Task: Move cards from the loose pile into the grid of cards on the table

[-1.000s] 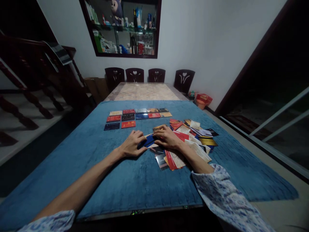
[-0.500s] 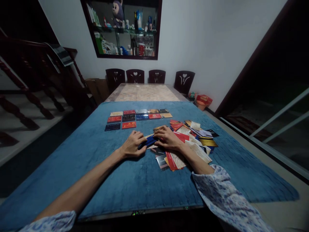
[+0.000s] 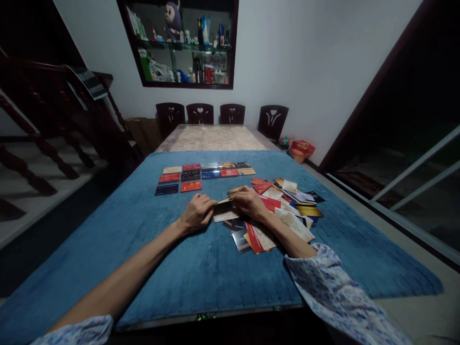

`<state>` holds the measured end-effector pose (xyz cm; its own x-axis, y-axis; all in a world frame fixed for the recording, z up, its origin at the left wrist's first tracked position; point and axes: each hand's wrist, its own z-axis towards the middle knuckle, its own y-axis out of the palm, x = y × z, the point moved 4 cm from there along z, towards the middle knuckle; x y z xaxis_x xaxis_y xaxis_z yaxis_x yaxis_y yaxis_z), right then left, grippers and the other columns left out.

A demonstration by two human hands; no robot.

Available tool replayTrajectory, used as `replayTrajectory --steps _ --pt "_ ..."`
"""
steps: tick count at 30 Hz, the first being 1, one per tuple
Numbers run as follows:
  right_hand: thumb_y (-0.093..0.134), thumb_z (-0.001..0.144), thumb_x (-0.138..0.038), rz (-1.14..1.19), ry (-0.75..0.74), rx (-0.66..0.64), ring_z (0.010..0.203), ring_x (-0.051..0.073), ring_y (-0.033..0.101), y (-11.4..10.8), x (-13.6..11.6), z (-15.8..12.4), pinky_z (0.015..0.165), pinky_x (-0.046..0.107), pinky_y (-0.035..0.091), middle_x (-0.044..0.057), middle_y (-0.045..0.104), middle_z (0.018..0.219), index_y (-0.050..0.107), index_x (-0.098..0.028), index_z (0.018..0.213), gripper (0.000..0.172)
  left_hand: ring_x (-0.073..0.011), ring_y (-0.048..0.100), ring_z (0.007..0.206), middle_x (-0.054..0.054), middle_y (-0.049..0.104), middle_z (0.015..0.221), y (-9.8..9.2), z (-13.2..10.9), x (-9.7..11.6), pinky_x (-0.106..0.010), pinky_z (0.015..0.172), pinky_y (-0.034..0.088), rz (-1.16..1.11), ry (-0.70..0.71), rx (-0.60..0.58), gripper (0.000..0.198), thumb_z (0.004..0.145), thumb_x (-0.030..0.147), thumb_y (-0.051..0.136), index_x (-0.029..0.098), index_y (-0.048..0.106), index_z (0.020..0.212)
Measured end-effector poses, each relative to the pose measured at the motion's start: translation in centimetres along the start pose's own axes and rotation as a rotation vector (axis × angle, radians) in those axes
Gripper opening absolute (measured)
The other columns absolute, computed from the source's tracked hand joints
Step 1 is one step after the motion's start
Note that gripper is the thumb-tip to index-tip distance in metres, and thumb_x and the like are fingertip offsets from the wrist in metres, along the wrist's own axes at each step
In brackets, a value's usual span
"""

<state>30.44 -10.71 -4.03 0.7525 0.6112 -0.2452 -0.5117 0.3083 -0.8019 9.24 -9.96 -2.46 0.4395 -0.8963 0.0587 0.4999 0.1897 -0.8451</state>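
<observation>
A card [image 3: 223, 201], tipped up so that mostly its pale edge shows, is pinched between my two hands. My left hand [image 3: 196, 212] is closed on its left end, and the fingers of my right hand [image 3: 249, 204] are closed on its right end. Just below it a pale printed card [image 3: 225, 214] lies at the left side of a loose pile. Under and around my right wrist spreads that pile, with a red-and-cream card [image 3: 261, 237], a grey card [image 3: 241, 242] and a gold card [image 3: 309, 210] among it.
Beyond my left hand, several cards lie in rows, including a dark blue card [image 3: 166, 189] and an orange-red card [image 3: 191, 186]. A blue cloth [image 3: 172, 282] covers the near table. Chairs [image 3: 200, 114] stand behind the bare far tabletop [image 3: 219, 138].
The blue card face that showed between my hands is out of sight; the card there is now tipped up on edge. More of the pale card below shows.
</observation>
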Motion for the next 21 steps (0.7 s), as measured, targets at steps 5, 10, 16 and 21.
replayTrajectory --steps 5,10,16,21 --pt "0.062 0.092 -0.023 0.027 0.058 0.048 0.095 0.022 0.059 -0.2 0.0 0.0 0.086 0.037 0.048 0.009 0.071 0.099 0.076 -0.025 0.108 0.021 -0.0212 0.063 0.088 -0.010 0.071 0.095 0.6 -0.1 -0.9 -0.037 0.083 0.044 -0.019 -0.064 0.015 0.031 0.096 0.016 0.039 0.016 0.062 0.117" --pt "0.061 0.093 -0.025 0.047 0.080 0.053 0.096 0.022 0.060 -0.4 -0.3 0.1 0.087 0.038 0.049 0.010 0.068 0.100 0.075 -0.025 0.111 0.023 -0.0223 0.063 0.090 -0.011 0.072 0.102 0.6 -0.1 -1.2 -0.038 0.082 0.045 -0.027 -0.082 0.039 0.035 0.094 0.012 0.040 0.015 0.059 0.124" --pt "0.060 0.093 -0.022 0.055 0.076 0.067 0.095 0.022 0.060 -0.3 -0.3 0.2 0.086 0.035 0.048 0.008 0.068 0.100 0.071 -0.025 0.118 0.027 -0.0218 0.062 0.091 -0.011 0.070 0.106 0.3 -0.3 -1.1 -0.038 0.085 0.047 -0.068 -0.109 0.057 0.039 0.092 0.011 0.043 0.015 0.054 0.129" --pt "0.061 0.091 -0.017 -0.003 0.111 0.050 0.093 0.021 0.060 -0.1 -0.4 0.2 0.083 0.034 0.047 0.007 0.066 0.094 0.068 -0.024 0.120 0.030 -0.0215 0.062 0.094 -0.010 0.070 0.108 0.6 -0.3 -1.3 -0.038 0.086 0.049 -0.097 -0.133 0.044 0.038 0.092 0.010 0.045 0.018 0.056 0.128"
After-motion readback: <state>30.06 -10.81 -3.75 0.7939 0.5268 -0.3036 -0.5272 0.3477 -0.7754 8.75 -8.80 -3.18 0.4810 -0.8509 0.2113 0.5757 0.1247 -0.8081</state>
